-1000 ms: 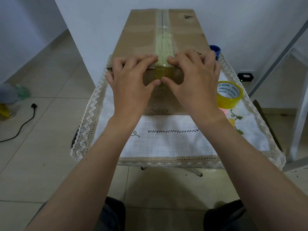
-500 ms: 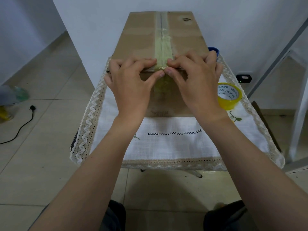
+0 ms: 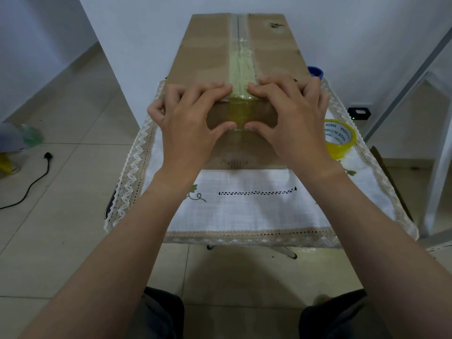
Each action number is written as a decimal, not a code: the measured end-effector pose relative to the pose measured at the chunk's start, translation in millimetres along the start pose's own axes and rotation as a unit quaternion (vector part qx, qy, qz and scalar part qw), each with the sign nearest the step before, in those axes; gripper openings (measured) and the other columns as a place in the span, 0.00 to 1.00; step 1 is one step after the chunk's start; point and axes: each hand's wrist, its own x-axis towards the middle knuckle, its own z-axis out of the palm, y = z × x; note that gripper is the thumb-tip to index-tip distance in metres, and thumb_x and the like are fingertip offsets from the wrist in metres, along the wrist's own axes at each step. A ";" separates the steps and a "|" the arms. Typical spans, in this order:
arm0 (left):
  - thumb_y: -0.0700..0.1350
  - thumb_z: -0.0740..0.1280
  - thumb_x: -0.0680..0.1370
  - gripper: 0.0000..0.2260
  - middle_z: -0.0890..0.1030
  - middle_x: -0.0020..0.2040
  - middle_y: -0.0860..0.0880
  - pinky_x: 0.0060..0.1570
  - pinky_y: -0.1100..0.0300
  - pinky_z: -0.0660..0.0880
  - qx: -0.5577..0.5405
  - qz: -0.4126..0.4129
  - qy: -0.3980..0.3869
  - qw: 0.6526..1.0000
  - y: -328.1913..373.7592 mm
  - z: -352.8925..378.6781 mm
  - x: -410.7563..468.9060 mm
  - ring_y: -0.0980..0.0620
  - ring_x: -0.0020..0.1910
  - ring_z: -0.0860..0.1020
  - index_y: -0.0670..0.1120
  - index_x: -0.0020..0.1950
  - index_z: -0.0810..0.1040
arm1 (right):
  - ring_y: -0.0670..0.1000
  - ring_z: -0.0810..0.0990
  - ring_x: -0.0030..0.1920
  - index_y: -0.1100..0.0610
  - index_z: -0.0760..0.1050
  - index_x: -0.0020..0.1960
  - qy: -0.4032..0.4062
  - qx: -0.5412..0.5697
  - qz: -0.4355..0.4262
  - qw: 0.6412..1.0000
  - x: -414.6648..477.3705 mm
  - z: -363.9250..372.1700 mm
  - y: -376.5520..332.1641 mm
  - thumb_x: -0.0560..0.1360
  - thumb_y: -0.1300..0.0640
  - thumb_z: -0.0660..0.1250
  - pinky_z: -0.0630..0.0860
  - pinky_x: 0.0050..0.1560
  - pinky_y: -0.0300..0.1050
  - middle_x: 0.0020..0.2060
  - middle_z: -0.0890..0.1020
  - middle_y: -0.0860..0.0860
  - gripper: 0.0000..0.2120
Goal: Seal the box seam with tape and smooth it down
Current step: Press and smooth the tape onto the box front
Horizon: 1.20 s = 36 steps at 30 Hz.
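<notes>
Cloth-covered worktop (image 3: 244, 211), cardboard box (image 3: 208, 52). Left hand (image 3: 193, 123) and right hand (image 3: 291, 121) spread open, pressing tape (image 3: 241, 67) over near edge. Risk: uneven thumb pressure trapping wrinkles or bubbles.

Box (image 3: 210, 55) near top edge mostly covered by left hand (image 3: 188, 123) and right hand (image 3: 291, 121) — corners there unseen. Tape roll (image 3: 338, 139) partly behind right hand, label print cut short. Blue object (image 3: 316, 71) mostly behind box, unidentifiable. Box far end — contact with wall unclear. Items at left frame edge (image 3: 14, 140) blurred, cut off.
</notes>
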 end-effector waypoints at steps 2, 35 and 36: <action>0.66 0.73 0.70 0.27 0.79 0.66 0.63 0.59 0.49 0.60 -0.001 -0.002 -0.002 1.000 0.4 0.6 -0.3 0.51 0.61 0.72 0.61 0.67 0.79 | 0.58 0.72 0.59 0.42 0.77 0.66 0.001 -0.001 -0.004 1.000 -0.1 -0.2 0.0 0.70 0.36 0.74 0.64 0.59 0.52 0.67 0.77 0.40 0.27; 0.65 0.67 0.78 0.12 0.83 0.54 0.65 0.54 0.48 0.61 -0.042 -0.104 0.064 0.992 19.6 7.0 5.8 0.53 0.57 0.73 0.61 0.52 0.85 | 0.58 0.74 0.56 0.41 0.82 0.59 0.084 0.033 0.054 0.995 1.2 6.6 -11.6 0.80 0.37 0.63 0.63 0.55 0.49 0.58 0.81 0.42 0.14; 0.66 0.67 0.77 0.13 0.83 0.54 0.65 0.53 0.49 0.60 -0.040 -0.103 0.065 0.992 19.1 7.4 6.0 0.53 0.57 0.73 0.61 0.52 0.85 | 0.57 0.74 0.55 0.41 0.83 0.58 0.086 0.033 0.058 0.994 2.1 6.7 -12.4 0.80 0.37 0.64 0.63 0.55 0.49 0.57 0.81 0.42 0.14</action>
